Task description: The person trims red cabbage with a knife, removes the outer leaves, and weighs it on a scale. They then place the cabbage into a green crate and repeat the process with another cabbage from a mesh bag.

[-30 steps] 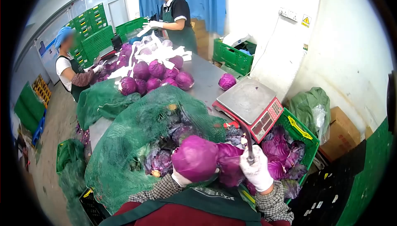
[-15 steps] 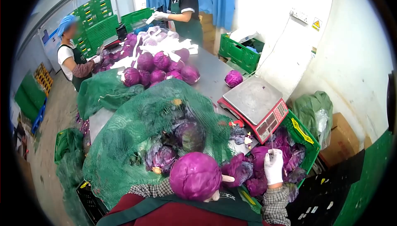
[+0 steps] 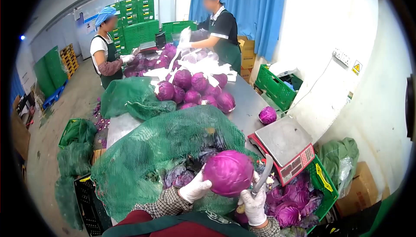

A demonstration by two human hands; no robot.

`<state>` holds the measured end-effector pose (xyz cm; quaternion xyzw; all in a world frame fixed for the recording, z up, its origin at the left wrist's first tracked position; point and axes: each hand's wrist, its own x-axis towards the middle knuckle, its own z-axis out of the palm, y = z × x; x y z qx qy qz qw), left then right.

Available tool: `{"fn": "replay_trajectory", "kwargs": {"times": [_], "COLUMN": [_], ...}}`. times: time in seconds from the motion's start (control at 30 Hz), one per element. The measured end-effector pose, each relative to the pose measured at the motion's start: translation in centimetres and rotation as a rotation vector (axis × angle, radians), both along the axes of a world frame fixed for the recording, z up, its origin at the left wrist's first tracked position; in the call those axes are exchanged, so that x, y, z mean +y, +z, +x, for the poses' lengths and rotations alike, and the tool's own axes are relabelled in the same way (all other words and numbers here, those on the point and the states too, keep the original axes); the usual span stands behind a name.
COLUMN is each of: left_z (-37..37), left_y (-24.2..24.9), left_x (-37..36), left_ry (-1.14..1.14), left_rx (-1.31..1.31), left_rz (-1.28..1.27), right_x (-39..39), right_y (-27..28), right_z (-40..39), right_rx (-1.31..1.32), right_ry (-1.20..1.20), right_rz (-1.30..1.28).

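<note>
A round, glossy red cabbage [image 3: 229,173] is in front of my chest. My gloved left hand [image 3: 197,188] grips its left side, thumb on the front. In my gloved right hand [image 3: 255,206], at the cabbage's lower right, is a knife [image 3: 267,173] with its curved blade pointing up. Behind the cabbage, a green mesh sack [image 3: 143,150] lies over the table, with darker, untrimmed cabbages [image 3: 180,175] at its mouth. To the right of my right hand, purple outer leaves [image 3: 289,215] fill a green crate [image 3: 331,193].
A red scale [image 3: 284,144] stands at the table's right edge, near a lone cabbage [image 3: 268,115]. Trimmed cabbages [image 3: 190,85] are heaped farther back under white netting. Two people in blue caps stand at the far end. A black crate [image 3: 89,202] sits at lower left.
The cabbage has moved forward and right, away from my chest, and my left hand now shows on it. My right hand has moved from over the leaf crate to the cabbage. The view has tilted up.
</note>
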<state>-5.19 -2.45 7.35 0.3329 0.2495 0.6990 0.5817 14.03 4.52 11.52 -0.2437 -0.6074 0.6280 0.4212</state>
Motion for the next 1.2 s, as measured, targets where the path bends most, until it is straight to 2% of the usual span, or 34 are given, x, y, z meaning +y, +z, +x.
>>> {"fn": "replay_trajectory", "kwargs": {"times": [0.03,0.1,0.17,0.2,0.23,0.3,0.37,0.43,0.5,0.57,0.6,0.63,0.7,0.77,0.8,0.83,0.9,0.97,1.03,1.1,1.17,1.2], "left_z": [-0.5,-0.9,-2.2,-3.3,-4.5,-8.5,-13.4,-18.5,-21.6,-25.9,-25.9,-28.4,-27.3,-26.3,-27.2,-27.6,-28.2,-27.9,-26.9,-26.9,-27.6,-27.9], "left_y": [0.4,-1.0,0.2,1.6,3.1,4.2,6.0,8.2,10.2,8.8,9.0,6.9,7.9,9.1,8.3,7.8,6.8,5.3,4.7,5.2,5.3,5.1], "left_x": [0.1,0.9,2.0,2.5,2.9,5.1,7.6,10.6,13.9,18.4,19.7,22.1,23.8,25.0,26.5,27.9,30.4,32.6,34.6,35.4,36.5,36.8], "left_ry": [0.034,0.111,0.102,0.107,0.113,0.255,0.559,0.781,0.982,0.988,0.974,1.021,1.125,1.025,0.991,0.941,0.668,0.527,0.581,0.516,0.384,0.405], "left_rx": [-0.011,-0.307,-0.467,-0.438,-0.408,-0.447,-0.228,0.122,0.332,0.419,0.382,0.551,0.993,1.420,1.658,1.898,2.272,2.531,2.642,2.470,2.388,2.363], "left_rz": [-0.001,-0.022,-0.072,-0.065,-0.057,0.122,0.111,0.123,-0.042,0.030,-0.073,-0.042,-0.175,-0.368,-0.352,-0.332,-0.276,-0.245,-0.249,-0.241,-0.235,-0.230], "right_x": [-0.4,0.9,1.2,1.3,0.9,0.4,-0.7,-1.0,-0.1,1.0,2.0,2.8,4.6,5.8,5.7,5.8,6.0,6.0,6.1,6.1,6.0,5.9], "right_y": [0.7,-1.1,-1.5,-1.7,-2.0,-4.4,-3.7,-6.9,-6.0,-5.6,-8.9,-10.3,-13.9,-16.0,-17.0,-18.3,-19.2,-19.5,-19.5,-19.2,-20.9,-21.7], "right_z": [-0.7,-1.0,-1.2,-1.1,-1.3,-0.2,1.4,2.5,2.4,1.8,2.3,2.4,2.3,2.8,2.7,2.3,3.0,3.1,3.1,3.3,4.0,4.2], "right_rx": [0.008,-0.146,-0.060,-0.071,-0.083,-0.175,-0.403,-0.327,-0.334,-0.385,-0.485,-0.547,-0.622,-0.653,-0.634,-0.492,-0.610,-0.687,-0.751,-0.811,-0.915,-0.964], "right_ry": [0.007,0.098,0.180,0.254,0.202,0.219,0.268,0.265,0.229,0.054,-0.021,-0.085,-0.349,-0.415,-0.439,-0.517,-0.396,-0.402,-0.378,-0.325,-0.309,-0.302], "right_rz": [0.000,0.233,0.001,-0.034,-0.106,-0.143,-0.310,-0.326,-0.528,-0.371,0.151,0.283,0.684,0.706,0.428,-0.109,0.112,0.208,0.260,0.264,0.481,0.591]}}
